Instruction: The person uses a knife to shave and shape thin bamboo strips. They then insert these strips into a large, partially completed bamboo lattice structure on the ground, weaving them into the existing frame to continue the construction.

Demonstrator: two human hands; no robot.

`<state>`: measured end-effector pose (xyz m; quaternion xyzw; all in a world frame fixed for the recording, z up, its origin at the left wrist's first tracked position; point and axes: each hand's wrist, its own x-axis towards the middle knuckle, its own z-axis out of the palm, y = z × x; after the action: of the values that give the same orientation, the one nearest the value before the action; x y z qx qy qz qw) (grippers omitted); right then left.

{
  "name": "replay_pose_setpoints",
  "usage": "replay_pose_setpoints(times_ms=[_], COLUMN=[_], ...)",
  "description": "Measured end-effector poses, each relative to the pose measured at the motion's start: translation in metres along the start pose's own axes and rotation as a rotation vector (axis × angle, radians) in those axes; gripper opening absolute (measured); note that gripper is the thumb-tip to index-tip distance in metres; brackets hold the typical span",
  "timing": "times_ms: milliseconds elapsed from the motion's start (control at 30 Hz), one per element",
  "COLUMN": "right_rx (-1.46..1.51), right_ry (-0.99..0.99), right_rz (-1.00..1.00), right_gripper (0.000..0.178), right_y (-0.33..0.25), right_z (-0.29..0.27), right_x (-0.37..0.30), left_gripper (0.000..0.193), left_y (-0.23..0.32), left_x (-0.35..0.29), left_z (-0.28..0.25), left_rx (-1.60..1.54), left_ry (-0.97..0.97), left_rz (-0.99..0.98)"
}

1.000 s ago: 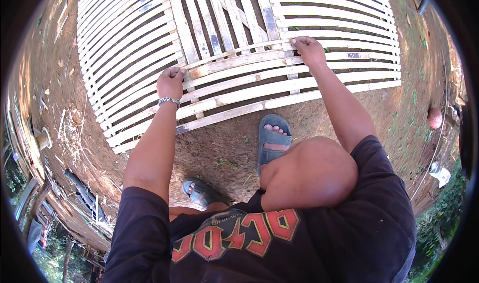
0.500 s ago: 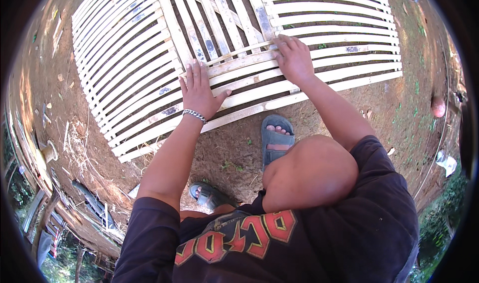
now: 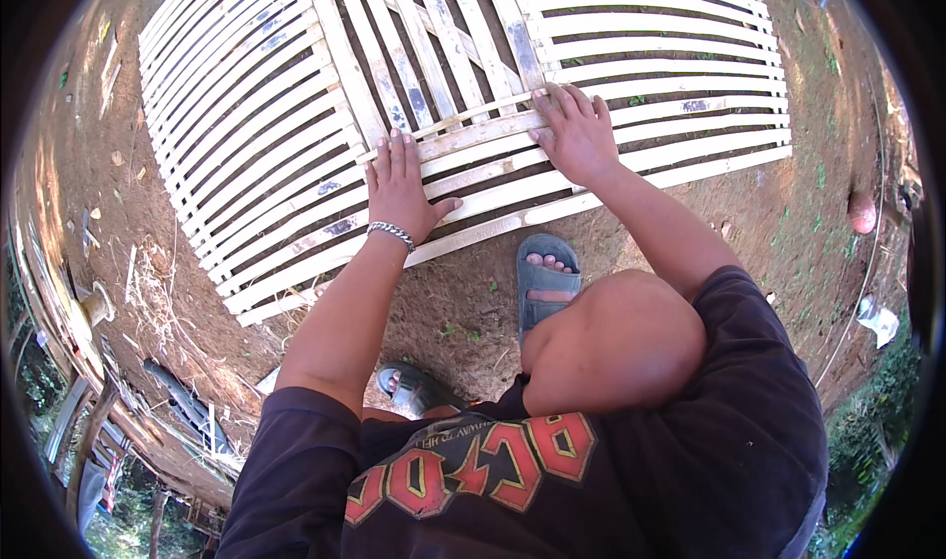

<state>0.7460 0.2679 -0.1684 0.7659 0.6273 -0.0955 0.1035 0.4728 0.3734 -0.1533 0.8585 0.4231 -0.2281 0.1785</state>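
Observation:
A large panel of pale bamboo slats (image 3: 680, 107) lies flat on the ground, its long slats crossed by upright ones in the middle. A thin bamboo strip (image 3: 471, 116) runs across the lower ends of the middle uprights, from one hand to the other. My left hand (image 3: 400, 193) lies flat on the panel, fingers stretched forward, their tips at the strip's left end and the thumb out to the side. At the strip's right end rests my right hand (image 3: 579, 137), fingers apart and slightly bent, touching the slats. Whether the fingertips press the strip itself is hard to see.
My sandalled feet stand on bare dirt just short of the panel's near edge (image 3: 493, 227). Dry scraps (image 3: 158, 288) and split wood lie at the left. A reddish round object (image 3: 862, 211) and a white plastic bag (image 3: 877, 321) are at the right.
My left hand has shifted slightly right and nearer to me. My right hand has also come a little nearer, its fingers still on the slats. The panel appears almost unchanged.

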Motion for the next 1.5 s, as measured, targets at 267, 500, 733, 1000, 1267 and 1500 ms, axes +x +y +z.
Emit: replay_pose_setpoints(times_ms=[267, 500, 733, 1000, 1267, 1500], right_rx=[0.055, 0.371, 0.315, 0.362, 0.436, 0.481], right_ry=[-0.021, 0.103, -0.011, -0.155, -0.099, -0.014], right_rz=[0.009, 0.182, 0.474, 0.751, 0.803, 0.891], right_gripper=[0.059, 0.061, 0.071, 0.081, 0.084, 0.087], right_y=[0.004, 0.015, 0.031, 0.015, -0.027, -0.045], right_z=[0.0, 0.007, 0.022, 0.037, 0.07, 0.089], right_x=[-0.001, -0.066, -0.179, -0.254, -0.279, -0.301], left_gripper=[0.127, 0.128, 0.127, 0.111, 0.065, 0.062], left_y=[0.001, 0.001, -0.001, 0.028, 0.092, 0.136], left_x=[-0.001, -0.002, -0.014, -0.096, -0.19, -0.253], left_z=[-0.002, -0.005, -0.017, 0.014, -0.035, -0.171], left_rx=[0.063, 0.101, 0.02, -0.298, -1.581, -1.764], left_ry=[-0.03, -0.083, -0.025, 0.094, -0.579, -0.845], left_rz=[-0.001, -0.013, 0.002, 0.253, 0.601, 1.344])
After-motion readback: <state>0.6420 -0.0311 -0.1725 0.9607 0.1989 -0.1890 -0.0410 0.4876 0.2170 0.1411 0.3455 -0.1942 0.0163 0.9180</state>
